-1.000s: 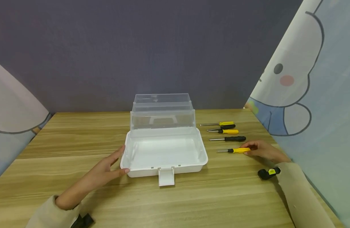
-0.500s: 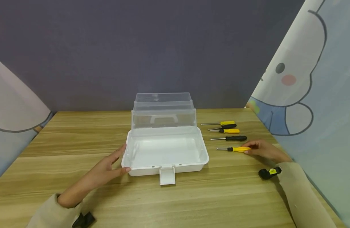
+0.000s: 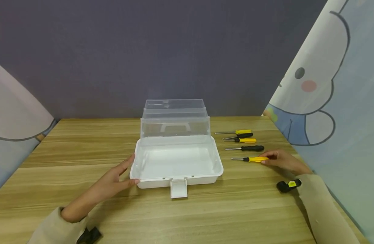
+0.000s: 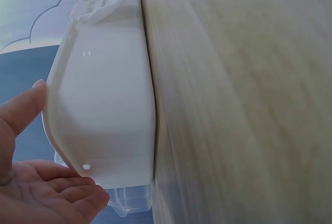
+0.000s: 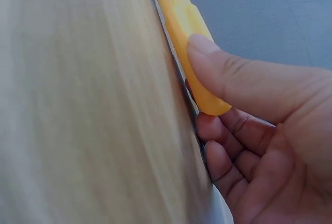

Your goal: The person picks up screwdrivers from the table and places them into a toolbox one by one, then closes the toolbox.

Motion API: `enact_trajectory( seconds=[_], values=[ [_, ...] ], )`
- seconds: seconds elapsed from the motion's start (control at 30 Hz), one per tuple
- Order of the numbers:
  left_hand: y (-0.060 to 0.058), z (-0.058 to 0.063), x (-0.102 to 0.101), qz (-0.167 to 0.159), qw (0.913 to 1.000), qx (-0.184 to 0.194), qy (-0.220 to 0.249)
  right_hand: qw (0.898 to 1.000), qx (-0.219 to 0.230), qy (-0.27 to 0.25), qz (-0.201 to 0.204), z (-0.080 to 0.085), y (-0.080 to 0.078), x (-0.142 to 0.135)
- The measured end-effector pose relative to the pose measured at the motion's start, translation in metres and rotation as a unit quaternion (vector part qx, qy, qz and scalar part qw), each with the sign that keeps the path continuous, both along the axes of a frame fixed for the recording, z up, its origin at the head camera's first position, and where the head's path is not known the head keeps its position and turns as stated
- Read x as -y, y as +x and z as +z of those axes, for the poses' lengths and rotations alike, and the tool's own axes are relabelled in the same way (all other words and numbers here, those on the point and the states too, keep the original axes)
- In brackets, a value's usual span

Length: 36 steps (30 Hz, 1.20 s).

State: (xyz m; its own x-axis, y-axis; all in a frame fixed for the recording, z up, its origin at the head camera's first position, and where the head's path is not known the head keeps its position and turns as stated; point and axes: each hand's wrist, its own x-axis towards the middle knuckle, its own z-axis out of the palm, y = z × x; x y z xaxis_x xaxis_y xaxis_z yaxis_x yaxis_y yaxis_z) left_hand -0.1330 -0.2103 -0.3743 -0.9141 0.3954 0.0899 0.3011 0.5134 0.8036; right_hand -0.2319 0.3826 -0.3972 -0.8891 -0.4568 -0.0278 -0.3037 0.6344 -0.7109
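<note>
A white plastic box stands on the table with its clear lid tipped back and its front latch hanging down. My left hand touches the box's left side, thumb at the front corner and fingers fairly straight along the wall. In the left wrist view the thumb meets the rim. At the right, my right hand pinches the handle end of a yellow screwdriver, which lies pointing left. The right wrist view shows the thumb on the yellow handle and the fingers curled beneath it.
Behind the held screwdriver lie a black screwdriver, a yellow one with a black collar, another black one and a yellow one. A dark wall rises behind the wooden table; a printed curtain borders the right.
The yellow screwdriver's tip has shifted slightly up and to the left in the right hand's pinch. The view has moved a little; the left hand stays at the box.
</note>
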Motion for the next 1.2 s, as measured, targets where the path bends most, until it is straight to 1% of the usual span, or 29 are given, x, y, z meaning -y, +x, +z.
enact_trajectory(
  seconds=[0.23,0.47,0.7,0.83,1.07,1.2],
  values=[
    [0.0006,-0.0008,0.0001,-0.002,1.0000,-0.005,0.004,1.000,0.003,0.010,-0.017,-0.0008,-0.0004,-0.0001],
    [0.0009,0.0012,0.0005,0.001,1.0000,-0.002,0.001,1.000,0.004,0.000,-0.009,-0.0005,-0.0020,-0.0006],
    [0.0004,0.0009,-0.0003,-0.004,1.0000,0.004,0.007,1.000,0.014,0.001,-0.016,-0.0009,-0.0019,-0.0015],
    [0.0006,0.0008,-0.0010,-0.001,1.0000,0.007,0.002,1.000,0.017,-0.004,-0.017,-0.0009,-0.0016,-0.0013],
    [0.0016,0.0016,-0.0008,0.003,0.9998,0.019,0.005,1.000,0.016,-0.015,-0.012,-0.0009,-0.0012,0.0000],
    [0.0010,0.0017,-0.0006,0.002,0.9999,0.015,0.000,1.000,0.015,-0.024,-0.012,-0.0001,-0.0010,0.0009]
  ],
)
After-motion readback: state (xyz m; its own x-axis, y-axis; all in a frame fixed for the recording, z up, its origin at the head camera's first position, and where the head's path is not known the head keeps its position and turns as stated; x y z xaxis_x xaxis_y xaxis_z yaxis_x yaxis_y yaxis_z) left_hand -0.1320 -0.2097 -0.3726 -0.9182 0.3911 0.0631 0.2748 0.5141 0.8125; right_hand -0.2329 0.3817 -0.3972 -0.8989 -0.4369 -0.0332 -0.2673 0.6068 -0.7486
